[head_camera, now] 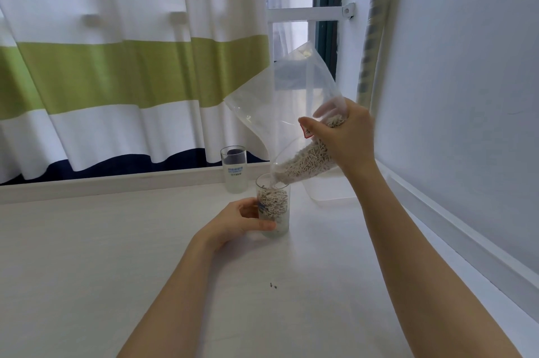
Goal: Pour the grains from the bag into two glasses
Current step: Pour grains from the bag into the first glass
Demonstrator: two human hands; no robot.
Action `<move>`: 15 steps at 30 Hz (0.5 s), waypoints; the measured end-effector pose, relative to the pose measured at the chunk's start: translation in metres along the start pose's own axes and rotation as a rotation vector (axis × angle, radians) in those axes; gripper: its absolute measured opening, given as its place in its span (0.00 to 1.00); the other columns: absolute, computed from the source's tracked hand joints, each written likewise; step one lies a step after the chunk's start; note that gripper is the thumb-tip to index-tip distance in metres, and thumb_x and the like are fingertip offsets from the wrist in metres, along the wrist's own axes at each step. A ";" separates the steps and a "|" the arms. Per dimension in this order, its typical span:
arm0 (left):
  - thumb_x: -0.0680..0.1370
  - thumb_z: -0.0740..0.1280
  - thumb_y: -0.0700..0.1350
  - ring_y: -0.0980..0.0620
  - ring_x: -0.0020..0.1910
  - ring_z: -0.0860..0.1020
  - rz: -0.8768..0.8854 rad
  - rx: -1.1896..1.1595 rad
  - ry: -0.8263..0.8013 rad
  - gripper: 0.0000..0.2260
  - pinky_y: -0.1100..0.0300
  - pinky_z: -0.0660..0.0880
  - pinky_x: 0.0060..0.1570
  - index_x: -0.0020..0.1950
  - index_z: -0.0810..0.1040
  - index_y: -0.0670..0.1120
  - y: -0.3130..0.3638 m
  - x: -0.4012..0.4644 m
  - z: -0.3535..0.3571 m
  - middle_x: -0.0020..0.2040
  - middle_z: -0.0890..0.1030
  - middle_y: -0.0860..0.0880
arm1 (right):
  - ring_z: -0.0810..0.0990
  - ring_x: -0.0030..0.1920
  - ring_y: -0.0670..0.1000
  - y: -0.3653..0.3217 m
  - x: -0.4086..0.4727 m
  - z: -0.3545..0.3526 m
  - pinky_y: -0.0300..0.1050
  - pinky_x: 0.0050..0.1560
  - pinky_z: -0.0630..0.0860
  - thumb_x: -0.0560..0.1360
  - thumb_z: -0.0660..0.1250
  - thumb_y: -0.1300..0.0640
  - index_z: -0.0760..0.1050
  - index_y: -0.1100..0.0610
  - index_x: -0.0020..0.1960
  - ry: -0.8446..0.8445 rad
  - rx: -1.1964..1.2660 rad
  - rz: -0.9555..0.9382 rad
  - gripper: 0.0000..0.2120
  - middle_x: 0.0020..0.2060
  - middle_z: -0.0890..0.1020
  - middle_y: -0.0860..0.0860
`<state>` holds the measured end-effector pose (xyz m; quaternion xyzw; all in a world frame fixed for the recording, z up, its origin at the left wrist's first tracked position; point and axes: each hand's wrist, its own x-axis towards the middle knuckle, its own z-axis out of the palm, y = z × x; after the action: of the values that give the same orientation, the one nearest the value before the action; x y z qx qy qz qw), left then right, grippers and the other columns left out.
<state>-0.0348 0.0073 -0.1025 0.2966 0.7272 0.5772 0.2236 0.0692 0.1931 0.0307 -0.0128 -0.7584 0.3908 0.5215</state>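
Two hands | right [347,136] grips tilted bag [280,112] | left [242,220] holds seemingly half-full glass [274,206]

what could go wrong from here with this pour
The near glass already looks well filled, so more grains from the bag may overflow onto the table. The bag mouth looks wider than the rim, so some could miss it. If the right hand keeps pouring, little may remain for the far glass.
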 end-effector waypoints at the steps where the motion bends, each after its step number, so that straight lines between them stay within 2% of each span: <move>1: 0.60 0.78 0.43 0.52 0.57 0.81 0.001 0.001 -0.001 0.27 0.59 0.73 0.60 0.59 0.79 0.49 0.000 0.000 0.000 0.54 0.84 0.49 | 0.82 0.37 0.55 0.001 0.000 0.000 0.39 0.41 0.77 0.65 0.78 0.54 0.78 0.58 0.40 0.007 0.001 -0.001 0.11 0.35 0.82 0.55; 4: 0.59 0.79 0.45 0.52 0.57 0.80 -0.001 0.004 0.001 0.28 0.59 0.73 0.60 0.59 0.80 0.49 0.000 0.000 0.000 0.54 0.84 0.49 | 0.83 0.37 0.55 0.004 0.001 0.000 0.47 0.44 0.81 0.65 0.77 0.52 0.78 0.59 0.39 -0.004 -0.002 -0.002 0.12 0.35 0.83 0.55; 6: 0.57 0.79 0.47 0.52 0.56 0.81 -0.002 0.003 0.001 0.30 0.59 0.73 0.60 0.58 0.80 0.50 0.000 0.000 -0.001 0.54 0.84 0.49 | 0.83 0.35 0.53 0.006 0.002 -0.001 0.49 0.43 0.81 0.65 0.77 0.51 0.78 0.58 0.38 0.004 0.008 0.009 0.13 0.34 0.83 0.54; 10: 0.59 0.79 0.44 0.52 0.56 0.81 -0.002 -0.001 0.002 0.27 0.60 0.73 0.60 0.57 0.80 0.50 0.001 0.000 0.000 0.54 0.84 0.49 | 0.83 0.34 0.51 0.005 0.002 -0.002 0.49 0.42 0.81 0.66 0.77 0.52 0.78 0.58 0.37 -0.003 0.019 0.021 0.12 0.32 0.83 0.53; 15: 0.61 0.77 0.42 0.53 0.55 0.81 0.005 -0.006 0.001 0.24 0.61 0.74 0.59 0.56 0.80 0.51 0.003 -0.002 0.002 0.53 0.84 0.49 | 0.83 0.35 0.50 0.004 0.001 -0.003 0.41 0.42 0.79 0.66 0.77 0.52 0.78 0.58 0.35 0.049 0.015 0.024 0.11 0.31 0.83 0.52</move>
<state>-0.0313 0.0078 -0.1000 0.2975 0.7249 0.5802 0.2223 0.0697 0.1982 0.0301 -0.0276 -0.7422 0.4025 0.5352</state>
